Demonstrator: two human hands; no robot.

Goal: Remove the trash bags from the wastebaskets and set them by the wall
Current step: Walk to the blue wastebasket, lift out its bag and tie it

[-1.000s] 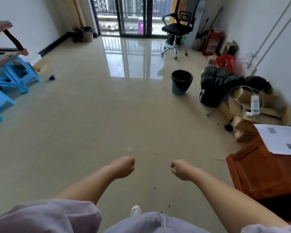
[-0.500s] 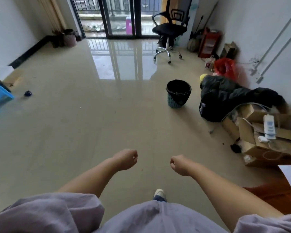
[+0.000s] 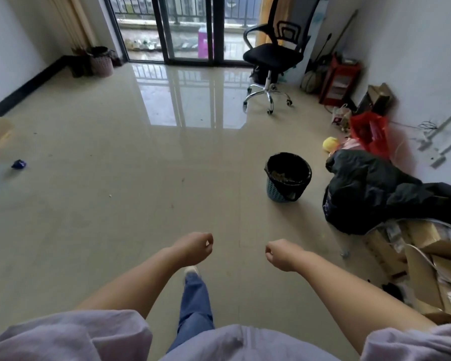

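A blue lattice wastebasket (image 3: 276, 192) stands on the tiled floor right of centre, lined with a black trash bag (image 3: 288, 173) folded over its rim, brownish rubbish inside. A second, pinkish wastebasket (image 3: 101, 64) with a dark liner sits far back left by the glass doors. My left hand (image 3: 194, 247) and my right hand (image 3: 280, 255) hang in loose fists in front of me, holding nothing, well short of the blue basket.
A black office chair (image 3: 271, 57) stands before the glass doors. Along the right wall lie a dark jacket pile (image 3: 370, 194), a red bag (image 3: 370, 132) and cardboard boxes (image 3: 427, 259). A small blue scrap (image 3: 18, 164) lies on the floor at left.
I have walked forward: the blue wastebasket and the chair are nearer, the blue stools and wooden furniture have left the view. Both fists stay closed and empty.
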